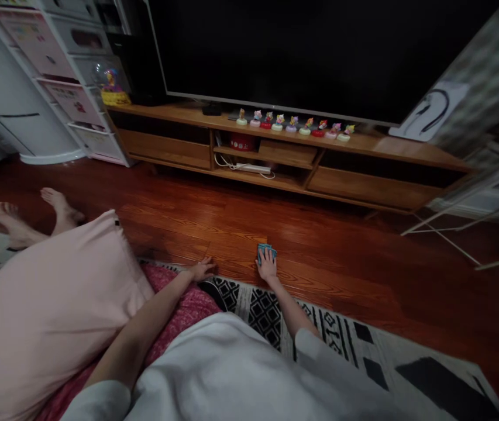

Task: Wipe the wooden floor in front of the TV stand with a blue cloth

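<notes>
A small folded blue cloth (pixel 261 250) lies on the reddish wooden floor (pixel 240 216), just past the rug's edge. My right hand (pixel 267 264) is pressed over it from above, fingers gripping it against the boards. To the left, my left hand (pixel 202 270) rests low by the rug's edge beside my knee, fingers spread and holding nothing. Whether its fingertips bear on the floor is hard to make out. A large pink pillow (pixel 65 292) lies over my lap, to the left of my left forearm.
A long wooden TV stand (pixel 165 151) runs across ahead, carrying several small figurines (pixel 278 121) and a large dark television (pixel 310 52). A black-and-white patterned rug (pixel 267 316) is beneath me. Bare feet (pixel 58 207) extend at left. A white metal rack (pixel 446 240) stands at right.
</notes>
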The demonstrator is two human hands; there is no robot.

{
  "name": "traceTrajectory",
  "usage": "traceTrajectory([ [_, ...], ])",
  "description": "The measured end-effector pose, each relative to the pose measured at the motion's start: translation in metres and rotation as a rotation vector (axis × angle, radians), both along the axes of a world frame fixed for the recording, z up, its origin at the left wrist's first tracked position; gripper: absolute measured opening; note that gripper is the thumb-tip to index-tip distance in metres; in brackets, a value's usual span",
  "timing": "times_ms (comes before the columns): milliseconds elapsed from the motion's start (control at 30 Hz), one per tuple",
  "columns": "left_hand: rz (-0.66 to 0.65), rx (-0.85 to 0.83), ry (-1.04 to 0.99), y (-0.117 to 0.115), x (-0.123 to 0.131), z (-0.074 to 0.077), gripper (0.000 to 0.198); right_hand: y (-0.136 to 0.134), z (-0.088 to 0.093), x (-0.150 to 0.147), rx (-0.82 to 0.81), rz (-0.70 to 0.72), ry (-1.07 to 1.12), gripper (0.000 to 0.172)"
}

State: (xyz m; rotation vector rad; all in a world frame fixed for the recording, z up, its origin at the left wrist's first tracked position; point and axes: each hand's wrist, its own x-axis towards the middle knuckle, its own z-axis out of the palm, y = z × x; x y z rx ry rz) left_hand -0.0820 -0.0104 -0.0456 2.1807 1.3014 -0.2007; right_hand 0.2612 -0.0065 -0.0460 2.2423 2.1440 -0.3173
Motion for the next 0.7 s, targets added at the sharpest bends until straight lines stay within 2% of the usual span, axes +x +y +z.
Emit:
traceTrajectory([
  [100, -0.004, 0.008, 0.007, -0.001, 0.000, 0.004, 0.061, 0.018, 0.009, -0.005, -0.032, -0.023, 0.004, 0.060],
  [167, -0.005, 0.011, -0.001, -0.001, 0.000, 0.005, 0.060, 0.012, 0.008, -0.006, -0.038, 0.003, 0.003, 0.059],
  [233, -0.003, 0.006, -0.014, -0.001, -0.001, 0.004, 0.061, -0.008, 0.001, -0.003, -0.027, 0.055, 0.000, 0.059],
  [400, 0.006, -0.004, -0.026, 0.001, -0.001, -0.004, 0.063, -0.086, -0.024, 0.004, 0.034, 0.186, 0.000, 0.058],
  [500, 0.008, -0.013, -0.017, 0.002, 0.000, -0.007, 0.064, -0.107, -0.030, 0.002, 0.049, 0.184, -0.005, 0.059],
  [600, 0.003, -0.016, 0.015, 0.002, 0.001, -0.006, 0.063, -0.088, -0.023, -0.003, 0.034, 0.145, -0.010, 0.059],
  [700, -0.001, -0.001, 0.021, 0.002, -0.001, -0.005, 0.062, -0.045, -0.008, -0.009, 0.000, 0.078, -0.012, 0.060],
])
